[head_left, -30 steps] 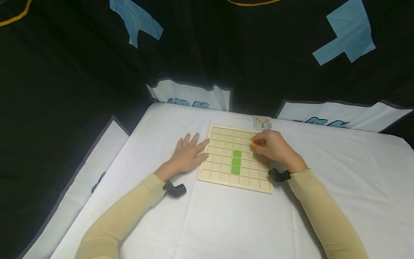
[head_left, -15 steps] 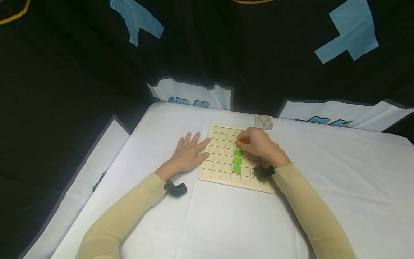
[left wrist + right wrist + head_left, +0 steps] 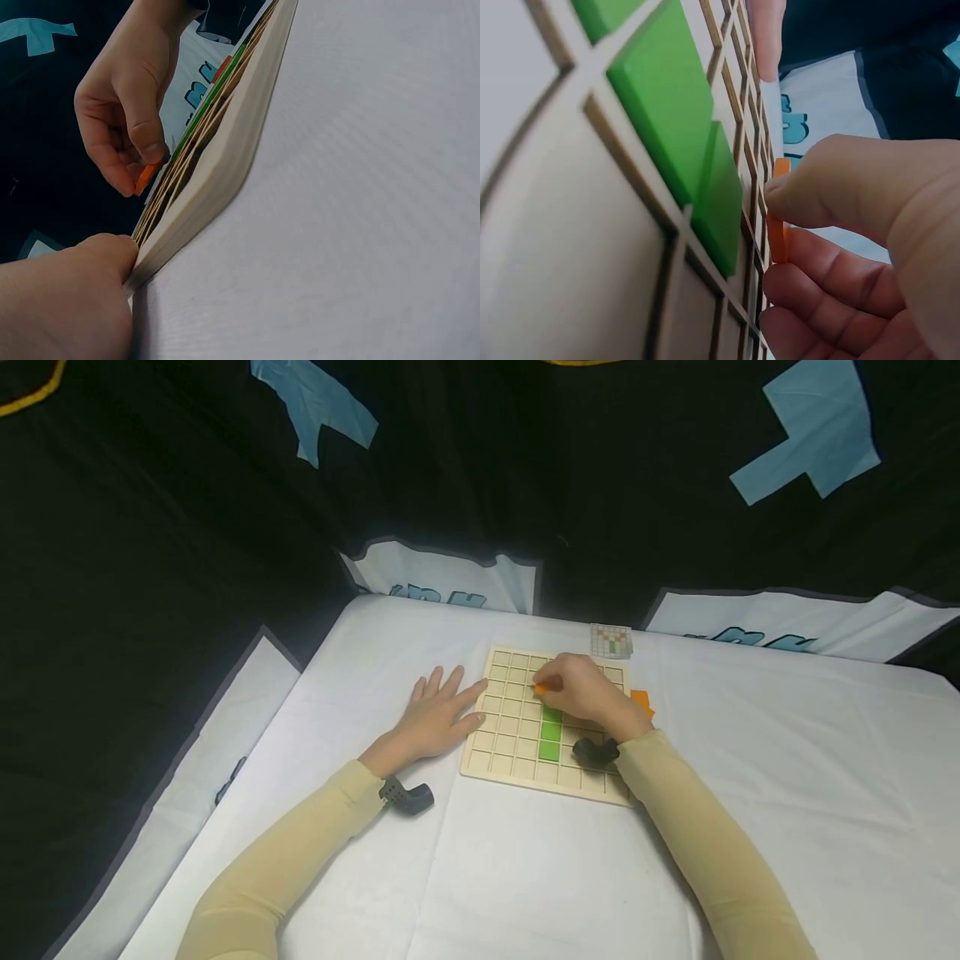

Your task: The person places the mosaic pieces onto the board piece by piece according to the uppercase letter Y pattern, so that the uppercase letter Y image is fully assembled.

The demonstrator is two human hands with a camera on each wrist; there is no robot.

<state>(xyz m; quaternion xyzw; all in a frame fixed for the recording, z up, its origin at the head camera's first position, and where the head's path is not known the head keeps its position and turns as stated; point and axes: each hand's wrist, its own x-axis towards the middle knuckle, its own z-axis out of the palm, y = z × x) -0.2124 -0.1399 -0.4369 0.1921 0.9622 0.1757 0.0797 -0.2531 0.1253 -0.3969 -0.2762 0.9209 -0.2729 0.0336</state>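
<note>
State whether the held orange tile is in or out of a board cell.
Out: the wrist views show the right hand pinching the tile above the board.

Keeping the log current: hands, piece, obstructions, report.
Right grip pinches orange tile over wooden board. Left grip splayed, touching board's left edge. No obstruction seen; right grip hides part of board.

board (image 3: 501,744): 1 | green tiles (image 3: 550,732): 3 | orange tiles (image 3: 640,698): at least 2, some part-hidden | card (image 3: 611,642): 1 | wrist cameras (image 3: 410,798): 2

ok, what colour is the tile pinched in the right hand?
Orange. The tile in the right hand shows best in the right wrist view.
</note>
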